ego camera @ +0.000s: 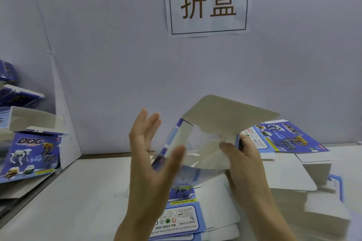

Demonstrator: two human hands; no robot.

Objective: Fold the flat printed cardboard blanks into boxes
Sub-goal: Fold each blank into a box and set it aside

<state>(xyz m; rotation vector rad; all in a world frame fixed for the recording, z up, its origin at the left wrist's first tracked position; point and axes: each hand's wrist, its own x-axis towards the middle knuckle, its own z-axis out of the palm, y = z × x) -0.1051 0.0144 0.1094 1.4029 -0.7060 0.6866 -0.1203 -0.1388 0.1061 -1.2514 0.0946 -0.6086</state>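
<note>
Flat blanks: at 6 o'clock, lying flat on the table under both hands. Blue print faces up, with the words "FUNNY MOVING DOG".
Left hand: at 7 o'clock, just left of the box. The fingers are straight and spread, holding nothing. The palm faces the box's blue side. The thumb is blurry, so I cannot tell if it touches the box.
Right hand: at 5 o'clock. The fingers curl round the right side of the box and the thumb presses on the inside. It grips the box.
Box: in the middle, held up above the table between the two hands. It is half folded and open on top. A big grey flap sticks up and away toward 1 o'clock.
Pile of blanks: at 3 o'clock, a thick white heap on the table. One blue blank with dog pictures lies at its far end.
Finished boxes: at 9 o'clock, stacked up. The front one says "DOG".
Sign: at 12 o'clock, white paper with two big brown characters, stuck on the pale wall.
</note>
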